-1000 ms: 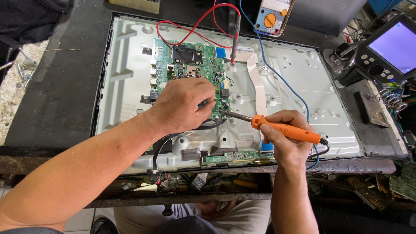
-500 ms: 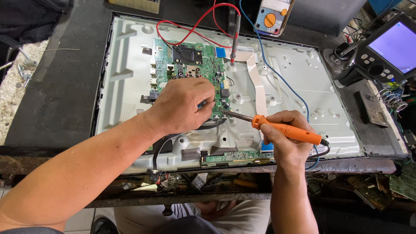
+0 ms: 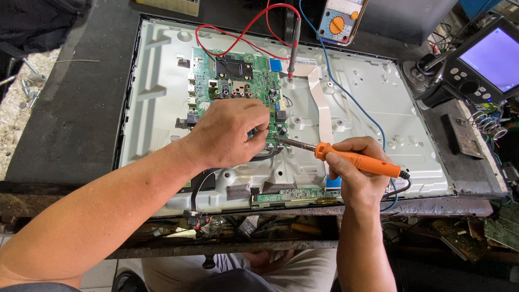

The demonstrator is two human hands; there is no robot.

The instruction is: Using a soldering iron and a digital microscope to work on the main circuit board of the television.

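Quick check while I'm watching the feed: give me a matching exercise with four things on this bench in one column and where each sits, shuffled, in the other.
Things:
1. soldering iron
2. multimeter
3. green circuit board
4. small monitor

Places:
A. far edge of the bench, top centre
B. mounted on the grey metal back panel, partly under the left hand
C. right side of the bench, screen lit
D. gripped in the right hand, tip at the board

Pairs: 1-D, 2-A, 3-B, 4-C
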